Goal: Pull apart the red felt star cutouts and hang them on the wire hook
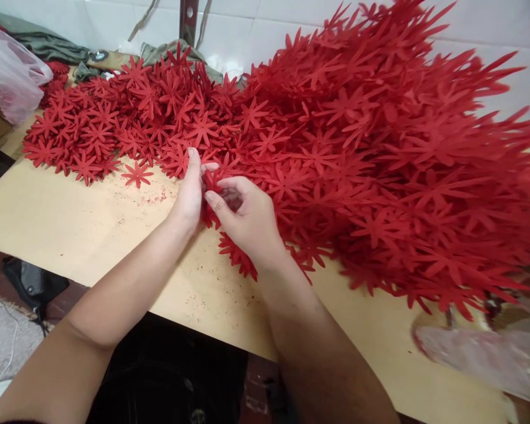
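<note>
Red artificial flower pieces (211, 182) with narrow petals are bunched between my two hands, low over the table at the front of the pile. My left hand (191, 191) is cupped round their left side, thumb pointing up, most of its fingers hidden behind it. From the right, my right hand (251, 221) pinches the same pieces with thumb and fingers curled in. A large heap of star-shaped red flower pieces (159, 112) lies just beyond my hands. One loose flower (136, 175) rests on the table left of them.
A tall mass of red flowers (401, 147) spreads over the right side against the tiled wall (234, 26). Clear plastic bags lie at the far left (15, 73) and near right (481, 353). Red crumbs dot the pale tabletop (70, 218). A black bag (33, 285) sits below its edge.
</note>
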`<state>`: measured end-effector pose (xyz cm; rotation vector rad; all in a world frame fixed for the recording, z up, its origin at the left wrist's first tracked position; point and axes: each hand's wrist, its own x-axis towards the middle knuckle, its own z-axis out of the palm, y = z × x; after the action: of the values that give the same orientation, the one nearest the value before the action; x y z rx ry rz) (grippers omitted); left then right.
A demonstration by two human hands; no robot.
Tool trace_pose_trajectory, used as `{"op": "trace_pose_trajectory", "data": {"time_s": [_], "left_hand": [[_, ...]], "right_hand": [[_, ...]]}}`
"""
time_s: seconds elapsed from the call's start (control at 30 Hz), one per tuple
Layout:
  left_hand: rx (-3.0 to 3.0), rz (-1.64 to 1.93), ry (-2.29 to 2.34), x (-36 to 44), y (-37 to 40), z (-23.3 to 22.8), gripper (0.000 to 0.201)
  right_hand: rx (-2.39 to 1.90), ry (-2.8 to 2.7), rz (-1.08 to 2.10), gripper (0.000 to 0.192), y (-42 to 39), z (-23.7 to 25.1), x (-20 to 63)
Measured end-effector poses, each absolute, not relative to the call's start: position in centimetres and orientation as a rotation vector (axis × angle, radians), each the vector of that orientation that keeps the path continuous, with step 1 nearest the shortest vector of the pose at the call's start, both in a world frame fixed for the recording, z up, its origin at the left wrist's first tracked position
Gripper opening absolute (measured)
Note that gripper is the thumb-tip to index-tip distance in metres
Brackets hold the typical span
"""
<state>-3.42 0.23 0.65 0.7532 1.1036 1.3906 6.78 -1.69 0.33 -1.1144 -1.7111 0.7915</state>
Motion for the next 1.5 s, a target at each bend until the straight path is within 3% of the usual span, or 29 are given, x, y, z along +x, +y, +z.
{"op": "trace_pose_trajectory", "data": {"time_s": [0.13,0.3,0.57,0.8,0.93,1.07,1.3,1.5], "left_hand": [[0.678,1.295,0.963,-3.2,-0.4,1.4,0.054],[0.829,1.349,0.941,-2.7,-0.9,1.6,0.01],[0.942,1.342,0.969,-2.4,-0.9,1.7,0.015],[0.807,1.463,1.122,-3.1,-0.3,1.6,0.021],[0.779,1.478,1.127,-3.5,0.1,1.4,0.02],[0.821,1.468,1.114,-3.0,-0.1,1.5,0.019],[0.892,1.397,1.156,-2.4,-0.4,1.3,0.027],[0.96,1.369,1.101,-2.5,-0.4,1.1,0.027]], "right_hand": [[-1.067,-1.546,0.925,0.014,-0.3,-0.5,7.6],[-1.142,-1.395,0.82,0.028,0.5,-0.7,8.5],[-1.116,-1.399,0.848,0.05,0.3,0.0,8.7],[-1.02,-1.404,0.949,0.039,0.9,-0.2,9.3],[-1.09,-1.241,0.73,0.022,1.9,-0.7,11.1],[-1.152,-1.255,0.51,0.033,1.6,0.0,11.5],[-0.957,-1.424,1.064,0.027,-0.1,0.8,8.6],[-0.962,-1.311,1.091,0.018,0.7,-0.3,9.0]]}}
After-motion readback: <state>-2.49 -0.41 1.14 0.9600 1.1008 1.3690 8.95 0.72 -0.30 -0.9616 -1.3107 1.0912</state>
